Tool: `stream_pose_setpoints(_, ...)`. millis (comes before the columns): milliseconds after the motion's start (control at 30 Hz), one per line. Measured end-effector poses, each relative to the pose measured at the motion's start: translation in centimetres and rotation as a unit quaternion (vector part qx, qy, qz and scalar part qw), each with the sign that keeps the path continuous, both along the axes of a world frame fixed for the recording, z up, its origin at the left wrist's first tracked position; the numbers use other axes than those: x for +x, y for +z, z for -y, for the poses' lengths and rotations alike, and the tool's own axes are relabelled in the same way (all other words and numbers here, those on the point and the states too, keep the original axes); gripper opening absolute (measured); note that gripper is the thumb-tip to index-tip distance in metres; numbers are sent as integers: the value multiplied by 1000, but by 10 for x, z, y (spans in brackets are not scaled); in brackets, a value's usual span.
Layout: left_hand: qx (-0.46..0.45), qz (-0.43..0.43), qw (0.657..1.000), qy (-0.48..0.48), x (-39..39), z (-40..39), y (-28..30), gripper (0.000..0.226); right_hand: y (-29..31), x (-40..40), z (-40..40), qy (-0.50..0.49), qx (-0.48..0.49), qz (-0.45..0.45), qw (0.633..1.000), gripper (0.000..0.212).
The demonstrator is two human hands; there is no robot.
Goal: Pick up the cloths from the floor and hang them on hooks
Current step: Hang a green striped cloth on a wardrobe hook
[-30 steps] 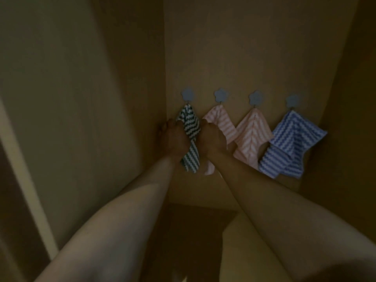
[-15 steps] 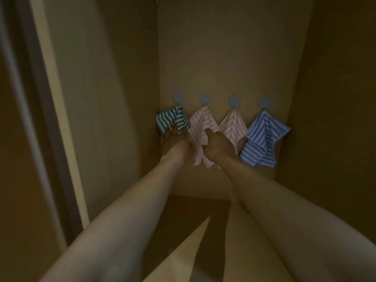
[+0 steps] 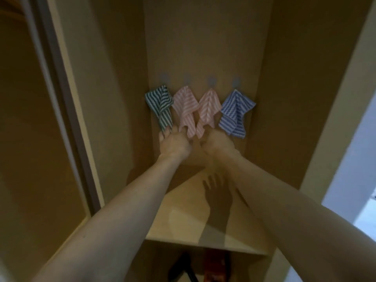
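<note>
Four striped cloths hang in a row on the back wall [image 3: 203, 47] of a wooden closet, each from a small blue hook. Taking the green cloth [image 3: 160, 105] as landmark: just to its right hangs a pink cloth [image 3: 185, 107], then a second pink cloth [image 3: 208, 108], then the blue cloth [image 3: 236, 112] farthest off. Below the green cloth's tip, the left hand [image 3: 174, 144] touches it, grip loosely spread. The right hand [image 3: 218, 144] sits under the pink cloths; its grip cannot be told. A shelf [image 3: 183, 220] lies beneath.

hooks [image 3: 212, 81]: blurred | right hand [image 3: 218, 144] fingers: hidden | under-shelf items [image 3: 215, 265]: unidentifiable
</note>
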State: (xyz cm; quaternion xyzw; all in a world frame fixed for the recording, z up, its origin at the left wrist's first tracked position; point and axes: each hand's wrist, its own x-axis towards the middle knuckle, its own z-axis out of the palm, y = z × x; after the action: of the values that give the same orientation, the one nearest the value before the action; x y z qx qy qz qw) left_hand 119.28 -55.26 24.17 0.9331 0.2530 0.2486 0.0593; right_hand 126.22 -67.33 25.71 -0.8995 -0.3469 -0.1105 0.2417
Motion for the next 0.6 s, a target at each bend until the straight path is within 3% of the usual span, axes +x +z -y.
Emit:
stream_pose_setpoints(233,-30,-20,999,-13,-31,46,-29,67,-22,-44,54,-35,-5,-51,998,49)
stream_pose_setpoints(367,-26,-31,999,-22,-48,67,-43,63,-36,-68,79,-49,-21,-54,997,64)
stream_pose_setpoints(600,-36,-30,996,-73,-97,92,-70,62,-67,-125,106,-95,7,-71,993,51)
